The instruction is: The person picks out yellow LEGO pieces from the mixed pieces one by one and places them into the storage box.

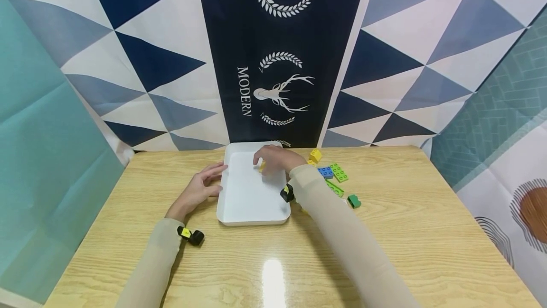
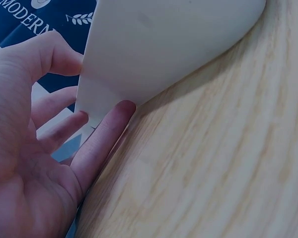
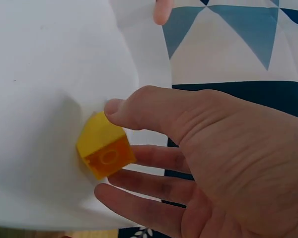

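A white shallow tray lies on the wooden table, its far end close to the patterned cloth. My right hand is over the tray's far right part. In the right wrist view, a yellow toy building brick with a sloped face sits between the thumb tip and the fingers of that hand, close over the tray floor. My left hand is at the tray's left side, fingers loosely extended. Seen from the left wrist, its fingertips touch the tray's outer wall.
Right of the tray lie loose bricks: a yellow one, a blue one, a lime-green one, another long lime-green one and a dark green one. My right forearm partly covers this group. A patterned cloth hangs behind the table.
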Demonstrator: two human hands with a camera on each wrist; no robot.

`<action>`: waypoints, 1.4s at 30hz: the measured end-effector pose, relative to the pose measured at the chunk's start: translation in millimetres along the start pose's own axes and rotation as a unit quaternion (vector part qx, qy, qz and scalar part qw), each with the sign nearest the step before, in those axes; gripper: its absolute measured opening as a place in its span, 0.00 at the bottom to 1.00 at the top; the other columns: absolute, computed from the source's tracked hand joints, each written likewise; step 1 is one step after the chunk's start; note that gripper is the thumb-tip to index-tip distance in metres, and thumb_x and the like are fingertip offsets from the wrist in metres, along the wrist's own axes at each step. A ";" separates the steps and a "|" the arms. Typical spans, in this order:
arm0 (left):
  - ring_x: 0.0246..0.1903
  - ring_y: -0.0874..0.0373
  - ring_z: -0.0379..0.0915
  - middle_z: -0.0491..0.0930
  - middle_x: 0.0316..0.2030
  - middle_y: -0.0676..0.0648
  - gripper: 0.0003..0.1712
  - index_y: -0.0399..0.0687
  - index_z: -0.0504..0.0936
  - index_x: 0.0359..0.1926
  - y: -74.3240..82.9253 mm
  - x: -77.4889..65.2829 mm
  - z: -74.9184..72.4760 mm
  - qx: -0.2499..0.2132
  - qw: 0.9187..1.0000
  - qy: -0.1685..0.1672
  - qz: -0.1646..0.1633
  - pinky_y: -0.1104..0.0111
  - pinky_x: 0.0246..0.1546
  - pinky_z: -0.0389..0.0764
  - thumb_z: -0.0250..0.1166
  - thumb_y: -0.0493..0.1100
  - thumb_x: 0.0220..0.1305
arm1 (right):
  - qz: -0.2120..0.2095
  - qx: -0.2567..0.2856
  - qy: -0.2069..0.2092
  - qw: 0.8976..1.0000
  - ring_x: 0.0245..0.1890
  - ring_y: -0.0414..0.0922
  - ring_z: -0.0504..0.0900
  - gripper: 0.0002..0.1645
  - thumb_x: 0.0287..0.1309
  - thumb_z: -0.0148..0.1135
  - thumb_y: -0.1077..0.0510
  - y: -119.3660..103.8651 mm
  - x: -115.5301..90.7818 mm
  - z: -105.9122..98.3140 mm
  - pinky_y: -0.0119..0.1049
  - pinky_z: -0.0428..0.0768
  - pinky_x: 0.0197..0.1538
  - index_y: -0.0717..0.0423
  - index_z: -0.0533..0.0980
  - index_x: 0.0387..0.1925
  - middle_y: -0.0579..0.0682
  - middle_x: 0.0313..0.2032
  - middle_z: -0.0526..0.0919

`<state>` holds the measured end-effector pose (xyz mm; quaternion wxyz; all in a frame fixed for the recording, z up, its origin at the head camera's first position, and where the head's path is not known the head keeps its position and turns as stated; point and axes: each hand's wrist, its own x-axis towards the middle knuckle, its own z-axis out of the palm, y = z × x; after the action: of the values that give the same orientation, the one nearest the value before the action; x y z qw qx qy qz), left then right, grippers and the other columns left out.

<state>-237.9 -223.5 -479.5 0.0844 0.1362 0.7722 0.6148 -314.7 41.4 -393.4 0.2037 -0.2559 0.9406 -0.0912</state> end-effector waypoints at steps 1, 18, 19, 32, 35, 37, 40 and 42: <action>0.69 0.37 0.62 0.53 0.78 0.44 0.38 0.43 0.68 0.72 0.0 0.1 0.1 0.000 1.000 0.000 0.000 0.76 0.46 0.84 0.62 0.29 0.59 | 0.001 0.000 0.001 1.000 0.53 0.47 0.72 0.24 0.59 0.68 0.58 -0.5 -1.1 -1.4 0.47 0.77 0.63 0.40 0.79 0.57 0.46 0.65 0.74; 0.69 0.40 0.62 0.54 0.77 0.47 0.38 0.48 0.69 0.72 -3.1 -0.5 -0.5 0.014 1.000 0.006 -0.007 0.75 0.47 0.84 0.63 0.31 0.59 | 0.005 -0.018 0.008 1.000 0.57 0.51 0.70 0.27 0.59 0.69 0.53 -6.4 -9.2 -23.6 0.52 0.81 0.61 0.41 0.79 0.61 0.51 0.65 0.72; 0.69 0.40 0.62 0.54 0.77 0.47 0.38 0.48 0.69 0.72 -3.3 -0.4 -0.5 0.014 1.000 0.006 -0.007 0.75 0.47 0.84 0.63 0.31 0.59 | 0.003 -0.020 0.008 1.000 0.57 0.51 0.70 0.27 0.59 0.69 0.53 -6.5 -9.0 -23.8 0.52 0.81 0.61 0.41 0.79 0.61 0.51 0.65 0.72; 0.70 0.39 0.61 0.53 0.78 0.46 0.38 0.47 0.69 0.72 -1.5 -0.8 0.0 0.012 1.000 0.004 -0.007 0.72 0.46 0.85 0.62 0.31 0.60 | 0.010 -0.022 0.016 1.000 0.57 0.48 0.70 0.25 0.58 0.69 0.53 -4.1 -14.5 -27.3 0.54 0.79 0.63 0.41 0.80 0.59 0.48 0.65 0.74; 0.69 0.39 0.61 0.53 0.78 0.46 0.38 0.47 0.68 0.72 -1.7 -0.7 0.2 0.012 1.000 0.004 -0.008 0.72 0.46 0.85 0.62 0.31 0.59 | 0.014 -0.023 0.018 0.999 0.58 0.49 0.70 0.25 0.58 0.69 0.52 -2.2 -15.9 -30.4 0.54 0.78 0.64 0.41 0.80 0.59 0.48 0.65 0.74; 0.69 0.39 0.62 0.53 0.78 0.46 0.38 0.47 0.68 0.72 -1.9 -0.6 0.3 0.012 1.000 0.005 -0.008 0.72 0.47 0.85 0.62 0.31 0.59 | 0.014 -0.025 0.018 0.999 0.59 0.49 0.70 0.25 0.58 0.69 0.52 -0.9 -16.5 -32.4 0.54 0.78 0.65 0.42 0.80 0.59 0.48 0.65 0.74; 0.70 0.39 0.61 0.53 0.78 0.46 0.38 0.47 0.68 0.72 -1.8 -0.6 0.2 0.011 1.000 0.004 -0.007 0.72 0.47 0.85 0.62 0.31 0.60 | 0.016 -0.028 0.018 0.999 0.60 0.49 0.69 0.25 0.59 0.69 0.53 1.4 -16.7 -34.9 0.54 0.77 0.66 0.43 0.80 0.59 0.49 0.65 0.75; 0.70 0.37 0.61 0.52 0.78 0.45 0.38 0.46 0.68 0.73 -1.9 -0.6 0.1 0.011 1.000 0.002 -0.005 0.72 0.47 0.85 0.62 0.30 0.60 | 0.014 -0.030 0.016 0.999 0.61 0.49 0.69 0.25 0.59 0.69 0.53 2.9 -16.8 -35.5 0.54 0.76 0.66 0.44 0.80 0.59 0.49 0.65 0.75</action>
<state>-237.5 -223.9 -481.3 0.0845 0.1317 0.7798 0.6062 -318.0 54.9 -356.5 0.1821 -0.2473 0.9495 -0.0639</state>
